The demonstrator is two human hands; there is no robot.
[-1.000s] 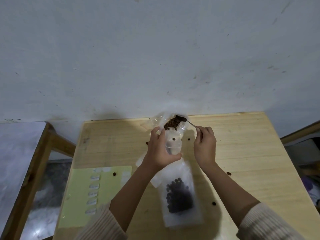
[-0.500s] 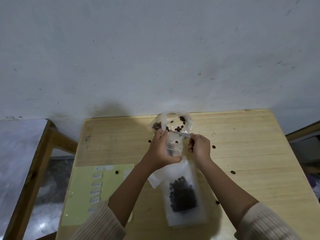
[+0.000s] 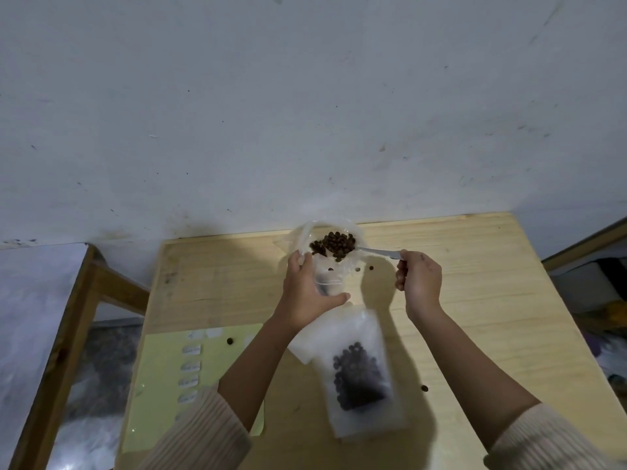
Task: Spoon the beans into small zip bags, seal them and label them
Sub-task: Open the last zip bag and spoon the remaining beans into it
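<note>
Two bare hands work over a wooden table [image 3: 475, 300]. Nearest the person, a filled zip bag [image 3: 359, 378] lies flat. Beyond it, the left hand [image 3: 307, 293] curls around an upright small bag [image 3: 334, 276]. The right hand [image 3: 420, 283] pinches a spoon [image 3: 376, 251] lying sideways, its bowl heaped with beans [image 3: 334, 244] and pointing left over the bag's mouth.

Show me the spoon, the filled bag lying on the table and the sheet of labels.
spoon [image 3: 378, 251]: head view, on its bare metal handle.
filled bag [image 3: 359, 374]: head view, on its dark, bean-filled middle.
label sheet [image 3: 159, 401]: head view, on a bare yellow-green patch left of the labels.
</note>
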